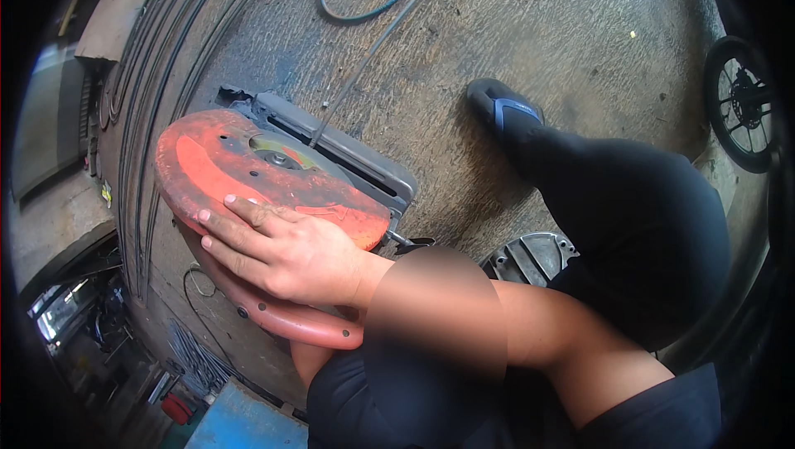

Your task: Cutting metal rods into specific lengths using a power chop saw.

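My right hand (281, 254) lies palm down on the orange metal guard (331, 216) of a cut-off saw, its fingers stretched out toward the left. The guard is worn and dark-stained, with a round hub (277, 155) in its upper part. Below my hand runs the saw's red-orange curved handle (306, 326). My left forearm (308, 360) passes beneath this handle, and the saw hides my left hand. Behind the guard is a grey slotted metal base (356, 155). A thin metal rod (364, 68) reaches into it from the far floor. A blurred patch covers part of my right forearm.
Long dark rods (149, 76) lie along the left side. At the far side a hose (373, 17) forms a loop. My slippered foot (501, 110) rests on the rough floor. A ribbed metal part (534, 257) sits beside my leg; a spoked wheel (739, 105) stands far right.
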`<state>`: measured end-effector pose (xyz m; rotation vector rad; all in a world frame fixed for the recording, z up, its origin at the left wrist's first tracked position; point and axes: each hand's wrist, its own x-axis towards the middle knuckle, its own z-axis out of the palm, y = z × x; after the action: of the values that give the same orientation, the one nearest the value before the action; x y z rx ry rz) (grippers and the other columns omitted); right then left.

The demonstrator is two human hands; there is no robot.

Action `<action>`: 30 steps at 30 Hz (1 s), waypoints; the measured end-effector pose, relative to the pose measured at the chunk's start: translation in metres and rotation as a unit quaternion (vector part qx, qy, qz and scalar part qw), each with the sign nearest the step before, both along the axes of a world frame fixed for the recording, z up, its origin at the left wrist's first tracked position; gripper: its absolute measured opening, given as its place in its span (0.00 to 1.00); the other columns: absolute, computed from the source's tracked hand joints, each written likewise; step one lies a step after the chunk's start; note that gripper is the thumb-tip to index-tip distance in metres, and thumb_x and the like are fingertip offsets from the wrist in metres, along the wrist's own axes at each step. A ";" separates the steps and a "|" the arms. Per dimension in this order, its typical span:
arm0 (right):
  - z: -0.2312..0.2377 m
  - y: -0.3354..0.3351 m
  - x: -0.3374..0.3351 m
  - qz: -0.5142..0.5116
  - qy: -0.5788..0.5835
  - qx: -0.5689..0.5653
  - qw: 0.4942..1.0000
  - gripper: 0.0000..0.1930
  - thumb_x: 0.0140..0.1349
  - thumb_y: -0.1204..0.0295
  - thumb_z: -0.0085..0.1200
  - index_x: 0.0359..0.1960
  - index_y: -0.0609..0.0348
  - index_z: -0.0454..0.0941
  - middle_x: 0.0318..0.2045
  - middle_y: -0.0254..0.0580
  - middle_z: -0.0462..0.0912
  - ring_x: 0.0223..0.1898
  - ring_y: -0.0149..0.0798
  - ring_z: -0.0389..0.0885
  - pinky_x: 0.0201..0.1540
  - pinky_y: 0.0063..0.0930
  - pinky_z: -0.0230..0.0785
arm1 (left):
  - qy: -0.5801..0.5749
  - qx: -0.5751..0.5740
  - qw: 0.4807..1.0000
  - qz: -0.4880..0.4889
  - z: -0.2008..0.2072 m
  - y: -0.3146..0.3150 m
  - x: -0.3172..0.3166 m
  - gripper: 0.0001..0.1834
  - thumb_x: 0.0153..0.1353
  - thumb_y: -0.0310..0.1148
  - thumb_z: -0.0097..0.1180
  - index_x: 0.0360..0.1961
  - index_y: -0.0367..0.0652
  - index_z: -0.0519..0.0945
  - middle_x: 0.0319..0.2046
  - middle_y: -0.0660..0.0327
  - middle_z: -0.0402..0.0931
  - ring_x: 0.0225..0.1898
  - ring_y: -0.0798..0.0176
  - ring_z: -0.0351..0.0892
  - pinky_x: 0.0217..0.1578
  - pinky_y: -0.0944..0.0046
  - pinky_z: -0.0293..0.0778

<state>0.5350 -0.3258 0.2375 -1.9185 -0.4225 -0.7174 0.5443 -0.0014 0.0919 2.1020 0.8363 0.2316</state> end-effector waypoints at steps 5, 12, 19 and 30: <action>0.000 -0.002 0.001 0.006 -0.002 -0.016 1.000 0.25 0.50 0.70 0.50 0.53 0.60 0.75 0.56 0.50 0.74 0.50 0.49 0.80 0.47 0.31 0.78 | -0.001 -0.020 1.000 0.017 -0.006 0.001 -0.008 0.18 0.59 0.32 0.60 0.48 0.35 0.74 0.42 0.57 0.80 0.43 0.55 0.81 0.41 0.61 0.78; 0.003 -0.004 0.011 0.091 0.010 0.005 0.996 0.26 0.44 0.83 0.53 0.51 0.64 0.77 0.53 0.56 0.76 0.53 0.55 0.77 0.55 0.40 0.72 | -0.020 -0.066 0.995 0.071 -0.031 0.008 -0.032 0.18 0.59 0.32 0.60 0.48 0.35 0.74 0.42 0.57 0.80 0.43 0.56 0.81 0.40 0.60 0.78; 0.011 0.008 0.004 0.079 0.036 -0.029 0.996 0.22 0.55 0.85 0.54 0.54 0.66 0.74 0.56 0.63 0.72 0.55 0.57 0.76 0.53 0.38 0.72 | 0.146 0.322 0.928 -0.121 -0.070 0.020 -0.094 0.18 0.58 0.33 0.60 0.47 0.35 0.75 0.42 0.57 0.80 0.44 0.57 0.81 0.40 0.60 0.78; 0.005 0.011 0.001 0.068 0.034 -0.081 0.994 0.24 0.57 0.84 0.54 0.57 0.64 0.70 0.57 0.63 0.72 0.57 0.57 0.74 0.54 0.38 0.72 | -0.223 -0.185 0.954 0.083 -0.150 0.027 -0.090 0.15 0.57 0.31 0.62 0.41 0.31 0.76 0.36 0.57 0.78 0.34 0.60 0.80 0.30 0.64 0.76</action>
<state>0.5363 -0.3152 0.2424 -2.0382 -0.5777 -0.5404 0.4547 0.0252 -0.0583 1.5475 0.7147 0.5694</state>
